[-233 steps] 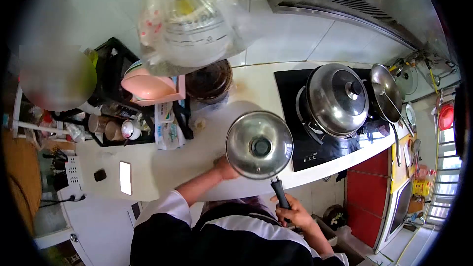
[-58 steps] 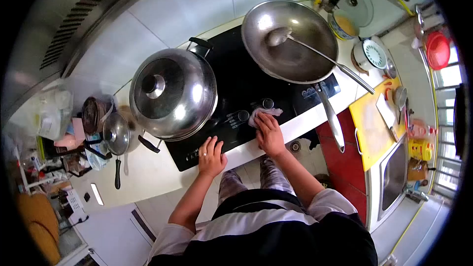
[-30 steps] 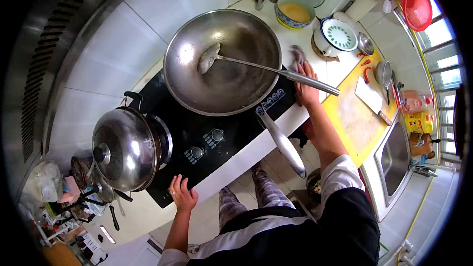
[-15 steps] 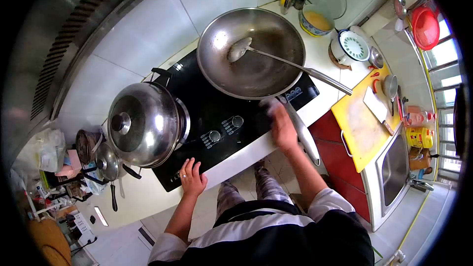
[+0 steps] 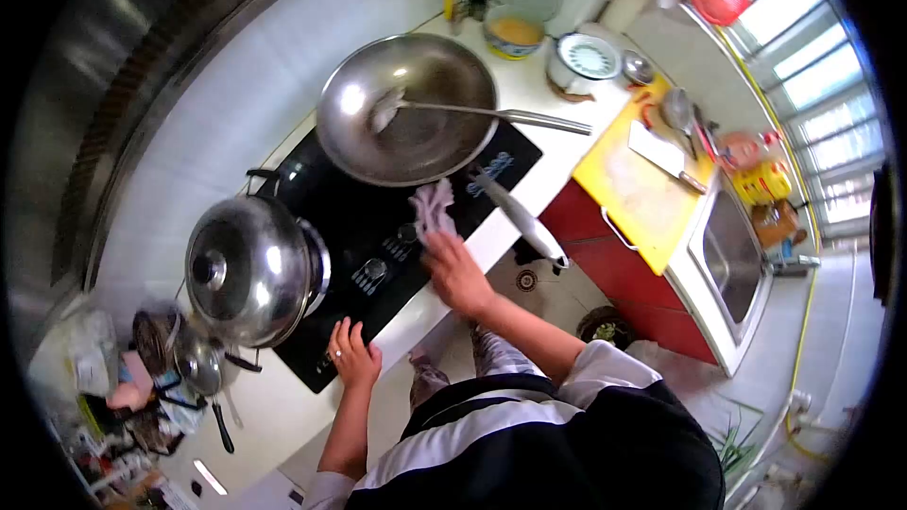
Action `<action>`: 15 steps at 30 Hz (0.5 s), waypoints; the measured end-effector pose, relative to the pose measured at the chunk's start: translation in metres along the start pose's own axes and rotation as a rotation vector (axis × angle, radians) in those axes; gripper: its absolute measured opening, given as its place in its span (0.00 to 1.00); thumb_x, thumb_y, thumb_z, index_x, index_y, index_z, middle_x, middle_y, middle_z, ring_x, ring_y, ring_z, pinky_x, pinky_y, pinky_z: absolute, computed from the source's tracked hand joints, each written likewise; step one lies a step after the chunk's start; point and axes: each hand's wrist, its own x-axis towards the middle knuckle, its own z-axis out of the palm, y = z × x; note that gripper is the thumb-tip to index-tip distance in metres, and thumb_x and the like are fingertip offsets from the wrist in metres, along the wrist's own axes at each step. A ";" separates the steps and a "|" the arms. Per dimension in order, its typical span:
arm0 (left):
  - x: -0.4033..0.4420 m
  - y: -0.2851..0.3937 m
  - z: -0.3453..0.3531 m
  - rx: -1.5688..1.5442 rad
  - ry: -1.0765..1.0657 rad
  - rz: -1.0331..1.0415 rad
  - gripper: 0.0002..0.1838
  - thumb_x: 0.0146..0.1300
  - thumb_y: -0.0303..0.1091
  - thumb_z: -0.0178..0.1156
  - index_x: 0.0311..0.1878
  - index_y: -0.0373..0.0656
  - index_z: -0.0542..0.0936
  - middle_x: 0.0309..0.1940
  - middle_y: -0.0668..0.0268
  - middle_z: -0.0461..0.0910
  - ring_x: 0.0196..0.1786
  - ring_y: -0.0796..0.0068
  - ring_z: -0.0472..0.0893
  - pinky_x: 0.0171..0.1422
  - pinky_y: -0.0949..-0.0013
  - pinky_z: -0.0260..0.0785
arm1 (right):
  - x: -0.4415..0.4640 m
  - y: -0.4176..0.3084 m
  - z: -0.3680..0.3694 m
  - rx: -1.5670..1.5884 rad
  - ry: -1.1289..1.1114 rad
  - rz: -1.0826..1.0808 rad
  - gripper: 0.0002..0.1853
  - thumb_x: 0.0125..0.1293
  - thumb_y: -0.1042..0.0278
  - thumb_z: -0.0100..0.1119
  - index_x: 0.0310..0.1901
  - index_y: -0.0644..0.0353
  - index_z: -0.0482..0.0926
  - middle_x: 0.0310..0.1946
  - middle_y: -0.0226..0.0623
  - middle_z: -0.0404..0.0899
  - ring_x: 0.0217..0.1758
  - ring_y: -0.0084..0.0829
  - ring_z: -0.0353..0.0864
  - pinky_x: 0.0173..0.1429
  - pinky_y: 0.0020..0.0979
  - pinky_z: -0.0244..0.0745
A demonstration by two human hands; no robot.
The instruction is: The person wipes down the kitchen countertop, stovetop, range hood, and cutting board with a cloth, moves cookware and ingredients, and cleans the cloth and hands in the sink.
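Note:
My right hand is over the front part of the black cooktop, its fingertips at the lower end of a crumpled pale pink cloth. The cloth lies on the glass just below the wok, close to the control knobs. My left hand rests at the cooktop's front edge with fingers apart, holding nothing; a ring shows on one finger. In the wok lies a metal spatula, its handle reaching over the right rim. A lidded steel pot stands at the left.
The wok's handle juts toward the front right. On the right counter, a cleaver lies on a yellow cutting board, beside the sink. A bowl stands behind. Small pans and clutter fill the left end.
My right hand has moved left along the cooktop, away from the wok's handle, and the cloth now shows clearly beyond its fingertips. The view has swung right; my left hand stays at the edge.

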 end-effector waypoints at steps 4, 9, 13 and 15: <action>0.002 0.000 0.004 0.024 0.045 0.034 0.33 0.49 0.31 0.61 0.61 0.45 0.65 0.64 0.55 0.63 0.67 0.49 0.63 0.70 0.47 0.54 | -0.026 -0.057 -0.150 0.277 0.102 -0.226 0.23 0.46 0.77 0.60 0.49 0.57 0.79 0.63 0.48 0.68 0.66 0.47 0.69 0.66 0.46 0.67; -0.001 0.002 0.000 0.054 -0.017 -0.006 0.31 0.50 0.32 0.59 0.61 0.45 0.65 0.65 0.54 0.64 0.68 0.50 0.63 0.69 0.47 0.54 | -0.002 0.025 -0.232 0.068 0.295 0.206 0.30 0.53 0.63 0.67 0.59 0.59 0.71 0.55 0.46 0.73 0.58 0.48 0.72 0.60 0.42 0.69; 0.000 0.008 0.000 0.087 -0.062 -0.028 0.29 0.51 0.33 0.60 0.59 0.41 0.68 0.64 0.54 0.64 0.68 0.50 0.62 0.70 0.47 0.54 | 0.023 0.112 -0.178 0.553 -0.340 0.446 0.36 0.61 0.49 0.65 0.62 0.68 0.66 0.48 0.48 0.79 0.47 0.38 0.82 0.49 0.34 0.78; 0.001 0.012 0.003 0.123 -0.086 -0.070 0.29 0.51 0.34 0.60 0.58 0.40 0.69 0.64 0.54 0.64 0.69 0.49 0.61 0.71 0.47 0.54 | 0.042 0.095 -0.176 1.002 -0.492 0.555 0.32 0.62 0.53 0.66 0.59 0.68 0.68 0.43 0.45 0.81 0.44 0.32 0.84 0.47 0.32 0.79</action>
